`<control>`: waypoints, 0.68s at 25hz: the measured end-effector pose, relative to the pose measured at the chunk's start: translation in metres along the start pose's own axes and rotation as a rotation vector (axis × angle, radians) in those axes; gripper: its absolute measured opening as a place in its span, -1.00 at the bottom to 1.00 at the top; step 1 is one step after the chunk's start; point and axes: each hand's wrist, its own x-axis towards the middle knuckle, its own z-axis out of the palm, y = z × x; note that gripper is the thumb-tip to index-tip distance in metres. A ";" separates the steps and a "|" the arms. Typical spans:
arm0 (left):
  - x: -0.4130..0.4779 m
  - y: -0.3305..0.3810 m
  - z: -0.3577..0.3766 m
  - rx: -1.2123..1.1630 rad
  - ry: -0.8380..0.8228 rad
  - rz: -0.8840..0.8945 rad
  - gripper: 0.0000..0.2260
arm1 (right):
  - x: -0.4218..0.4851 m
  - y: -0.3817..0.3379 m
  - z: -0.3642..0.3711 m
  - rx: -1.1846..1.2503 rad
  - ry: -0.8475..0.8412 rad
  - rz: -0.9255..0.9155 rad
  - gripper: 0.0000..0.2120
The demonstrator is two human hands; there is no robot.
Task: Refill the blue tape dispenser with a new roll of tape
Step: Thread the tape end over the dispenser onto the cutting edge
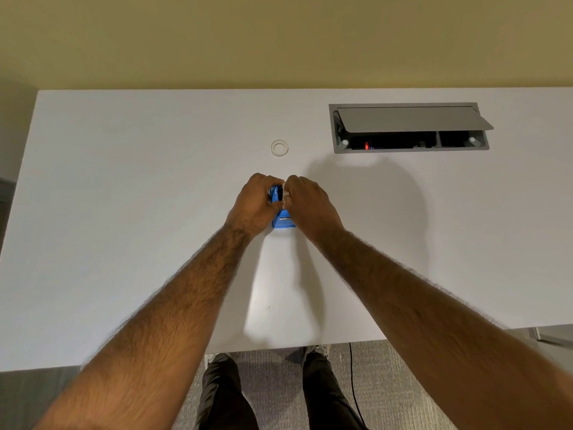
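Note:
The blue tape dispenser [281,221] stands on the white desk [124,212] at the middle, its cutter end toward me. My left hand [255,206] wraps its left side. My right hand [310,203] pinches a small whitish piece at the dispenser's top right; whether this is tape or a roll core I cannot tell. Both hands hide most of the dispenser's body. A clear tape roll [279,148] lies flat on the desk beyond the hands, apart from them.
An open grey cable hatch [409,127] is set into the desk at the back right, its lid raised. The desk's near edge runs just above my legs. A black cable [353,383] hangs down to the carpet.

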 end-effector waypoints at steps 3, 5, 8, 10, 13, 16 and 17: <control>0.000 0.000 -0.001 0.006 0.000 -0.003 -0.70 | 0.000 0.000 0.001 0.012 -0.005 0.021 -0.79; 0.000 0.000 -0.001 0.004 -0.004 -0.005 -0.70 | 0.000 -0.001 0.000 -0.003 -0.015 0.017 -0.79; -0.001 0.002 -0.002 -0.001 -0.014 -0.011 -0.69 | 0.000 -0.001 -0.001 -0.042 -0.010 -0.009 -0.87; -0.002 0.003 -0.003 -0.004 -0.012 -0.008 -0.69 | -0.001 -0.001 -0.001 -0.050 0.004 -0.012 -0.91; -0.002 0.004 -0.003 -0.007 -0.013 -0.002 -0.68 | -0.001 -0.001 -0.002 -0.038 0.016 -0.024 -0.90; -0.002 0.005 -0.005 -0.004 -0.018 0.001 -0.68 | 0.000 -0.001 -0.002 -0.019 0.017 -0.029 -0.89; -0.002 0.006 -0.005 -0.002 -0.015 0.006 -0.69 | 0.000 -0.001 -0.002 -0.018 0.017 -0.032 -0.90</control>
